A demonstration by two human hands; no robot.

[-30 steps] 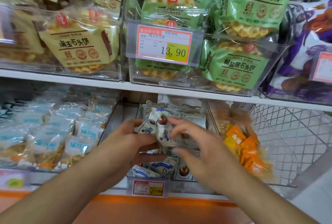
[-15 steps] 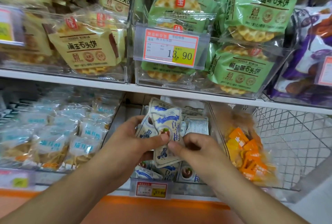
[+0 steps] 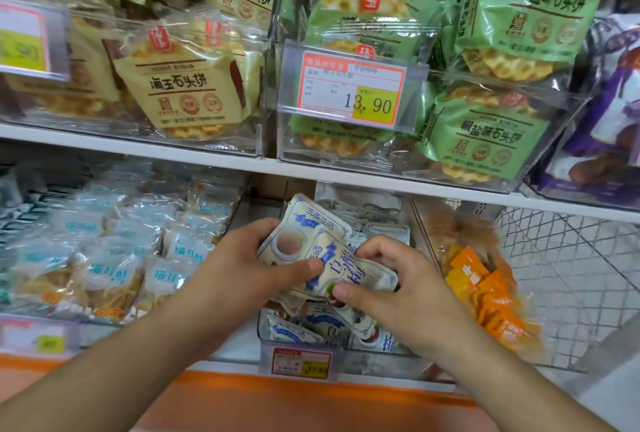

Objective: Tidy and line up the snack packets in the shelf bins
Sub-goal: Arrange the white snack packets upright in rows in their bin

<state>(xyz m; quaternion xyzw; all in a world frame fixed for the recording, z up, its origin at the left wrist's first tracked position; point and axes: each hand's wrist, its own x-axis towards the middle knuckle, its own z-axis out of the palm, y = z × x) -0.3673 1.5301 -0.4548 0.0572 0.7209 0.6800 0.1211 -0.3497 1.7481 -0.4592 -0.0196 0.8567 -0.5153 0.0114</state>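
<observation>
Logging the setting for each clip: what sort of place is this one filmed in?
Most likely a shop's snack aisle. Clear shelf bins hold many identical packets, printed price tags are clipped to the bin fronts, and a wire basket sits at the right. Both hands hold blue-and-white packets over the lower middle bin.

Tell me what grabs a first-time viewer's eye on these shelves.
Dead centre on the lower shelf, the left hand and right hand both grip a bunch of white-and-blue packets above their clear bin. Above them hangs a red-framed price tag reading 13.90, fronting green waffle-biscuit packs on the upper shelf. To the right, bright orange packets stand out beside a wire basket.
</observation>
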